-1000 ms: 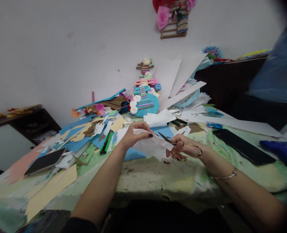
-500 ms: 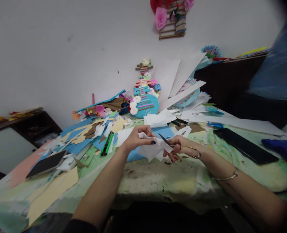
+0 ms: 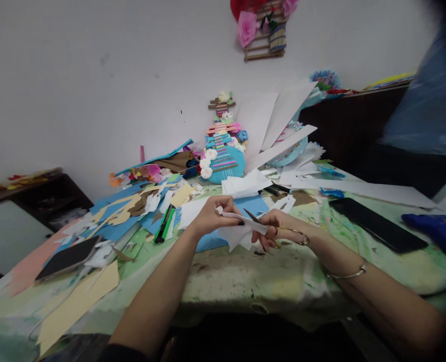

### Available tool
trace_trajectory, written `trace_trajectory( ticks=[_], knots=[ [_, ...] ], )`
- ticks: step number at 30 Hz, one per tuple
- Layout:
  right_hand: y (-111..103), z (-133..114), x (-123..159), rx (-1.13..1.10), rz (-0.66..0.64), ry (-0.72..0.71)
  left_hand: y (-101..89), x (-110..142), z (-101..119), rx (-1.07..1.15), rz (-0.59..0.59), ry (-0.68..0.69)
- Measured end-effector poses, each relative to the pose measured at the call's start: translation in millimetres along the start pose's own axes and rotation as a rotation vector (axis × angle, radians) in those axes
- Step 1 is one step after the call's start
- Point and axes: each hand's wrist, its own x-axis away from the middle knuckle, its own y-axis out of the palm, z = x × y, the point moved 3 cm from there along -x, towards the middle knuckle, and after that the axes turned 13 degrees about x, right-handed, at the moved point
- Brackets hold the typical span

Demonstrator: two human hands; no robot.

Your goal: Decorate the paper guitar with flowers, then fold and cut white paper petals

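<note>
Between thumb and fingers, my left hand (image 3: pixel 216 215) pinches a piece of white paper (image 3: pixel 235 234) with a jagged lower edge, held above the table's front part. My right hand (image 3: pixel 271 226) is closed round a pair of gold-handled scissors (image 3: pixel 293 234). Their dark blades point up and left, close to the paper's right end. A narrow flap of the paper lies across the front, reaching from my left fingers to my right ones. Part of the blades is hidden by the paper, so whether they touch it I cannot tell. Blue paper (image 3: pixel 210 241) lies beneath.
Paper scraps (image 3: pixel 132 211) cover the table's left side, with a green cutter knife (image 3: pixel 165 224) and a dark phone-like slab (image 3: pixel 68 257). At right lie a black phone (image 3: pixel 377 224) and a blue item (image 3: pixel 434 232). A decorated blue paper instrument (image 3: pixel 228 163) leans on the wall.
The paper has turned in my left hand, so a narrow flap now shows across its front. Both hands stay close together, and the whole view has shifted slightly.
</note>
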Motion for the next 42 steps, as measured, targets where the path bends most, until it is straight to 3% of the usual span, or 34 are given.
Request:
trace_trajectory(
  ticks=[8,20,42],
  knots=[
    [0.8,-6.7,3.5,0.032,-0.010,0.015,5.1,1.6,7.7,-0.123,-0.038,0.049],
    [-1.8,5.1,4.1,0.099,-0.025,0.023,9.0,2.1,9.5,-0.205,-0.021,0.052],
    [-3.2,-3.3,7.6,0.156,0.053,0.210,7.9,1.8,7.7,-0.198,-0.058,-0.019]
  ],
)
